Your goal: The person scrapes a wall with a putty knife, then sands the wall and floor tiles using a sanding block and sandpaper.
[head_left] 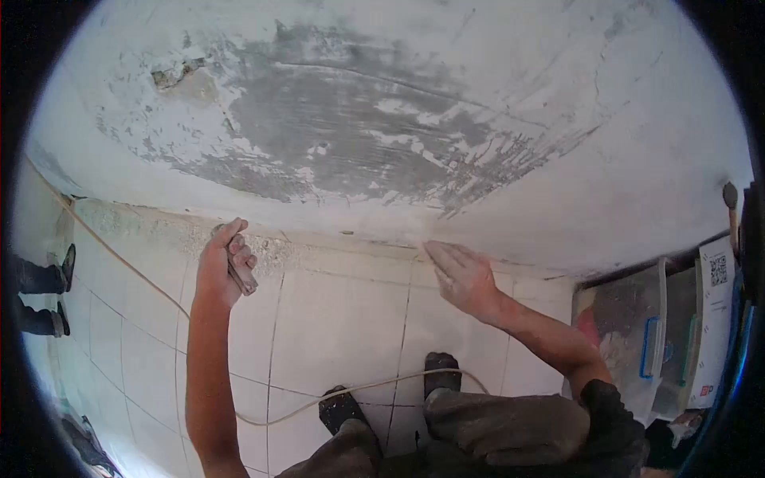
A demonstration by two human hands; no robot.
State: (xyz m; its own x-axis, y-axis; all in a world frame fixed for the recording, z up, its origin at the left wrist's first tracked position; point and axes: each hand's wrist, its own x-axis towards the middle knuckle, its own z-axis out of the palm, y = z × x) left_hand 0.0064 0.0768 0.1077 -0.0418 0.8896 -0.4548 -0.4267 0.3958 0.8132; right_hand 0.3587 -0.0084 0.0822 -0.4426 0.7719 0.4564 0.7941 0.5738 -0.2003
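A white wall (558, 207) fills the upper view, with a large grey scraped patch (319, 119) where the paint is gone. Low in front of it, my left hand (229, 259) is wrapped round a small grey, dusty tool (240, 273), most of which the fingers hide. To the right, my right hand (462, 279) has its fingers stretched out close together, the tips at the lower wall; nothing shows in it. Whether the fingertips touch the wall is hard to tell.
White crumbs (271, 253) lie on the tiled floor (335, 311) along the wall. A cable (358, 387) crosses the floor by my feet. Clear plastic bins (621, 319) stand at the right, beside a white box (715, 311). Another person's legs (40, 279) show at far left.
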